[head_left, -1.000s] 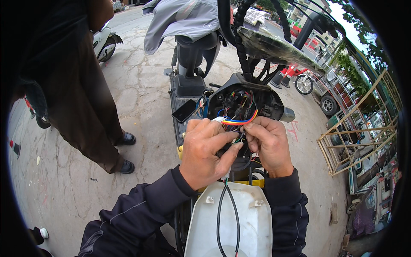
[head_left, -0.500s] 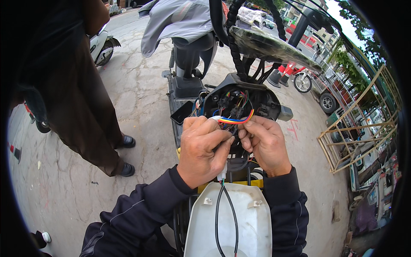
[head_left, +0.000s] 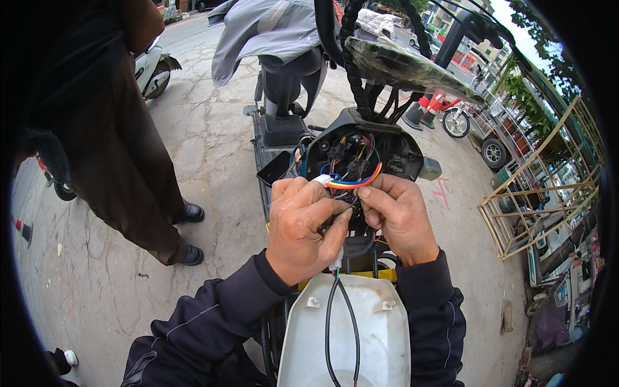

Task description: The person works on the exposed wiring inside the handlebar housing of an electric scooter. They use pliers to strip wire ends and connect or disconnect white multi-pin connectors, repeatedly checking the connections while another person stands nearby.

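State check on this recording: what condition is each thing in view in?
Left hand: pinched closed on wiring.
Right hand: pinched closed on wiring.
Coloured wires: bent in a curve, joined to white connector.
Front housing: open, wiring exposed.
White panel: detached-looking, mostly uncovered.
Phone: lying flat, screen dark.
Grey garment: draped.
Bystander: standing.

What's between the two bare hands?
In the head view, a curved bundle of red, yellow and blue wires spans from the left hand to the right hand.
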Motion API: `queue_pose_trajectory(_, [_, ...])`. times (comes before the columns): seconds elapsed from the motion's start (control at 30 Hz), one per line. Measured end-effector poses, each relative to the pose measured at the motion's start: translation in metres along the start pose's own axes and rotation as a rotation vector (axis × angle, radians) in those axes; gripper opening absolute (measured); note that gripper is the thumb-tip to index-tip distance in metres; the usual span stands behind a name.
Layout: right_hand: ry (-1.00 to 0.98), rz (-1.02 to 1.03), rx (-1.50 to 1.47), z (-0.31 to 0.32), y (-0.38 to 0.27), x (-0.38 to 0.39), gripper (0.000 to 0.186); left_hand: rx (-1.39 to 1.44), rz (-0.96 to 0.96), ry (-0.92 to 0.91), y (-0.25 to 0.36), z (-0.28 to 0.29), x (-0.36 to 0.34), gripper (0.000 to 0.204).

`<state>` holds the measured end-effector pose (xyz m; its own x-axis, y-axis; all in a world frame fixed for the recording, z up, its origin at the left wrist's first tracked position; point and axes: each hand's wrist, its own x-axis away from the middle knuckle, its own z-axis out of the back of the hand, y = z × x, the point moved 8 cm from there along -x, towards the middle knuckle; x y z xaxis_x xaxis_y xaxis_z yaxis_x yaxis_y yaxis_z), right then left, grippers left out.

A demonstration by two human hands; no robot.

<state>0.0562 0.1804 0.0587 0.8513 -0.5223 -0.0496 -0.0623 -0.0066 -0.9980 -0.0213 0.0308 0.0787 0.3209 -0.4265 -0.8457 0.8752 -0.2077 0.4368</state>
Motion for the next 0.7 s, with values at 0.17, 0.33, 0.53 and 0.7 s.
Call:
queue_pose_trajectory(0.17, [0.031,0.026,0.01,-0.001,0.0008,-0.0003,0.018,0.01,-0.026,-0.009,0.0002,-0.001,0.0002,0.01])
queue_pose_trajectory(0.33, [0.035,0.039,0.016,-0.002,0.0009,-0.0006,0.018,0.016,-0.041,-0.005,0.0009,-0.0014,0.0002,0.01])
queue_pose_trajectory(0.53, [0.04,0.052,0.035,-0.0026,-0.0015,0.0007,0.019,0.018,-0.037,-0.016,0.0008,-0.0012,-0.0002,0.011])
queue_pose_trajectory(0.7, [0.05,0.047,0.028,-0.0027,-0.0007,0.0003,0.019,0.021,-0.041,-0.012,0.0006,-0.0007,-0.0006,0.011])
